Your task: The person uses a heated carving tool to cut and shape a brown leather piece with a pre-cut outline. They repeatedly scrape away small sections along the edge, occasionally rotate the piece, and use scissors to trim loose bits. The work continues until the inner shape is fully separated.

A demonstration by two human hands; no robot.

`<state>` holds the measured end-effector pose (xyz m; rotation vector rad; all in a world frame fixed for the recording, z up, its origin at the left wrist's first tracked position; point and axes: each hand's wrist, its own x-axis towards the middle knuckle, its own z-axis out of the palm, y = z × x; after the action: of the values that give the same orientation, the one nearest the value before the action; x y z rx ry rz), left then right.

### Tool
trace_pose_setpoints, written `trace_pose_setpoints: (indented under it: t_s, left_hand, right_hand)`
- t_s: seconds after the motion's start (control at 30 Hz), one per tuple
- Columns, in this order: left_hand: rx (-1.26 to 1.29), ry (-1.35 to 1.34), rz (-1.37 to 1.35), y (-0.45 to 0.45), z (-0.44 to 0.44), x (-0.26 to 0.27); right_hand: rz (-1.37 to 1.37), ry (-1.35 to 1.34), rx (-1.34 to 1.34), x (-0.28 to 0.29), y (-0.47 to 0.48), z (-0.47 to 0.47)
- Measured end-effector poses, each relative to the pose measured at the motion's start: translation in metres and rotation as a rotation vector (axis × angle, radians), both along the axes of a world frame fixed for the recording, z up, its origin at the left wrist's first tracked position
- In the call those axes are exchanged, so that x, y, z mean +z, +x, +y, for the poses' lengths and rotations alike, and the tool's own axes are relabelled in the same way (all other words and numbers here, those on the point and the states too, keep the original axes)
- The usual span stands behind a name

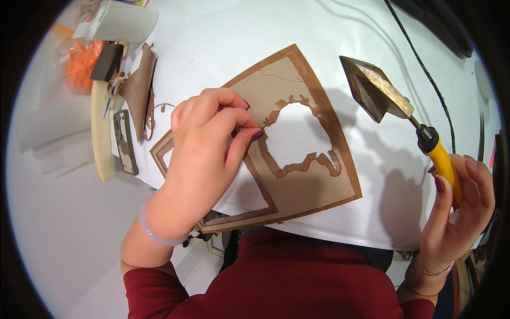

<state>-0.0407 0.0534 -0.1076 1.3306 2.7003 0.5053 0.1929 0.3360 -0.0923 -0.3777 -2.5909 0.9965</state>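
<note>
A beige board panel (255, 85) with brown fabric turned over its edges lies in front of me. It has an irregular cutout whose brown fabric border (297, 169) is snipped into small tabs, and a second, angular opening nearer my left arm. My left hand (213, 127) pinches the fabric at the cutout's left edge between thumb and forefinger; what lies under the palm is hidden. On the right, my right hand (462, 203) grips the yellow handle of a small hand iron (444, 159). Its pointed metal head (374, 87) is raised, apart from the panel.
A black braided cord (424, 71) runs across the white table (223, 28) on the right. At the left edge lie a phone (125, 141), brown material (137, 91), a cream block (102, 131) and a dark block (106, 62). An orange bag (81, 65) and a white roll (125, 22) sit behind them.
</note>
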Motion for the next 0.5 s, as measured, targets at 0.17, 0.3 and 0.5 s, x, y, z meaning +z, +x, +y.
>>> trace_pose_setpoints:
  t_s: [0.17,0.3,0.5]
  left_hand:
    - [-0.006,-0.059,-0.092,-0.003,-0.001,0.004]
    - [-0.010,-0.023,-0.162,-0.007,-0.004,0.000]
    - [0.000,0.069,-0.218,-0.010,-0.007,-0.010]
  right_hand:
    - [-0.056,0.017,-0.005,0.005,-0.004,-0.003]
    - [-0.121,0.051,0.145,0.017,-0.015,-0.001]
    - [-0.096,0.170,0.341,0.016,-0.045,-0.009]
